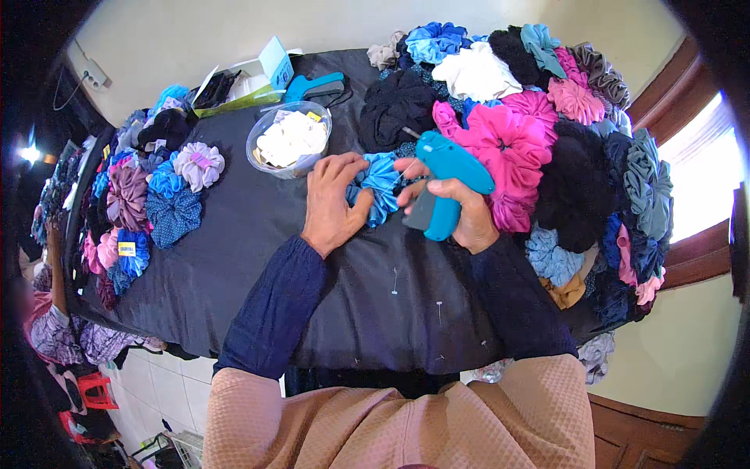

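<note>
A light blue satin scrunchie (381,187) lies on the black cloth in front of me. My left hand (334,205) holds its left side, with the thumb and fingers pressed on the fabric. My right hand (473,219) is wrapped around a teal tagging gun (455,160), its front end angled toward the far left, above and beside the scrunchie. The right fingers come close to the scrunchie's right edge; whether they touch it, I cannot tell. Just beyond my left hand stands a clear round tub (253,156) filled with white tags (293,139).
Scrunchies in many colours, such as a large pink one (504,156), pile up on the right; a smaller pile (148,191) sits left. An open box (250,82) and another teal tool (312,84) lie at the back. Plastic fasteners (394,281) dot the black cloth (351,313).
</note>
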Available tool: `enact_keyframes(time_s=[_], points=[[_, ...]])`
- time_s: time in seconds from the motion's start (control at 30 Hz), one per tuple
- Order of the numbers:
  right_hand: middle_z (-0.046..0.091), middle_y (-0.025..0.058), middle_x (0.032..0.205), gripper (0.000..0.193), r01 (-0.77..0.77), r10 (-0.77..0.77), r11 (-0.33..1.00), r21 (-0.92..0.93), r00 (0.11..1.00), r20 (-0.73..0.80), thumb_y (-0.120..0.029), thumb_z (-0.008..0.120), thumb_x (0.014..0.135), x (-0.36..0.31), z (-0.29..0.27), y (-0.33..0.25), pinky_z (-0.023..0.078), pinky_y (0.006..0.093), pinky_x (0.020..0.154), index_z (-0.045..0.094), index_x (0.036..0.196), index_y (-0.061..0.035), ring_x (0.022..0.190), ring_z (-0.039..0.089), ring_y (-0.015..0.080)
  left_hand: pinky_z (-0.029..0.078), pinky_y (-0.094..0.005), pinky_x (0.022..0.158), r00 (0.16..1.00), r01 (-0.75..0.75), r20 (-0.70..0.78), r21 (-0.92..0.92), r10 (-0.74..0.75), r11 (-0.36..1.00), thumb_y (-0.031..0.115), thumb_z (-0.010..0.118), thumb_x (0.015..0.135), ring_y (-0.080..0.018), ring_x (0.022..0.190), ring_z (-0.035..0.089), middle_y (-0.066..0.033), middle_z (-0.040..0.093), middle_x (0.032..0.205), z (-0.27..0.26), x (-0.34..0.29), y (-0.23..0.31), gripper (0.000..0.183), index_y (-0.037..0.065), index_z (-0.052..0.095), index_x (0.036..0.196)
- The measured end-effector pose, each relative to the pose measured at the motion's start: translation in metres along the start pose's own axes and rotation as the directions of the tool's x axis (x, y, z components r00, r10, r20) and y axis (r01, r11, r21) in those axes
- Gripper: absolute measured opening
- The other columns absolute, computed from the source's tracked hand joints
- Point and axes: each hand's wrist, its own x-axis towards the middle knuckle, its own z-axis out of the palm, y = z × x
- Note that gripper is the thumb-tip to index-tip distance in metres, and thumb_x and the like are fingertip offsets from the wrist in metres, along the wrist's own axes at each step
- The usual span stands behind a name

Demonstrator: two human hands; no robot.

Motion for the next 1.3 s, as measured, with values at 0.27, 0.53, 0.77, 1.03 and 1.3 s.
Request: enact_keyframes(time_s=[0.27,0.53,0.77,1.03,1.3], points=[[0.061,0.0103,0.095,0.035,-0.183,0.197,0.967,-0.177,0.978,0.064,-0.023,0.063,0.087,0.0,0.002,0.007,0.052,0.0355,0.074,0.056,0.113,-0.0007,0.08,0.065,0.0205,0.038,-0.0395,0.091,1.0,0.009,-0.019,0.005,-0.009,1.0,0.011,0.062,0.073,-0.0265,0.106,0.055,-0.0058,0.065,0.107,-0.001,-0.001,-0.001,0.025,0.005,0.067,0.096],[0.064,0.0086,0.076,0.03,-0.21,0.202,0.957,-0.201,0.978,-0.059,-0.029,0.066,0.089,0.0,0.011,0.001,0.051,0.0307,0.06,0.059,0.105,-0.0048,0.064,0.064,0.0169,0.039,-0.0376,0.087,1.0,-0.027,-0.007,-0.037,0.027,0.999,0.007,0.064,0.073,-0.0238,0.1,0.057,-0.004,0.067,0.097,-0.002,-0.002,-0.003,0.012,0.007,0.07,0.084],[0.065,0.0108,0.075,0.033,-0.196,0.19,0.958,-0.211,0.98,-0.051,-0.033,0.065,0.089,0.0,0.004,0.002,0.052,0.0317,0.063,0.055,0.106,-0.0067,0.067,0.065,0.0183,0.041,-0.0397,0.101,0.993,-0.046,-0.113,-0.116,0.033,0.992,0.01,0.068,0.076,-0.0287,0.112,0.058,-0.0117,0.067,0.11,-0.027,0.021,0.008,0.027,0.004,0.068,0.102],[0.063,0.0083,0.074,0.034,-0.192,0.185,0.965,-0.176,0.981,-0.052,-0.032,0.065,0.089,0.001,0.004,0.008,0.051,0.0318,0.061,0.057,0.109,-0.0059,0.066,0.064,0.0167,0.034,-0.0396,0.108,0.961,-0.029,-0.272,-0.261,-0.044,0.965,0.022,0.049,0.088,-0.0294,0.127,0.05,-0.0172,0.059,0.129,-0.075,0.055,0.003,0.049,-0.003,0.056,0.13],[0.063,0.0089,0.079,0.034,-0.181,0.175,0.968,-0.172,0.983,-0.053,-0.034,0.065,0.088,0.002,0.005,0.008,0.053,0.0329,0.064,0.055,0.104,-0.0052,0.07,0.066,0.0193,0.044,-0.0388,0.092,0.974,-0.019,-0.226,-0.048,0.007,0.999,0.009,0.062,0.084,-0.026,0.1,0.063,-0.0095,0.071,0.099,-0.052,0.029,-0.023,0.019,0.004,0.07,0.1]])
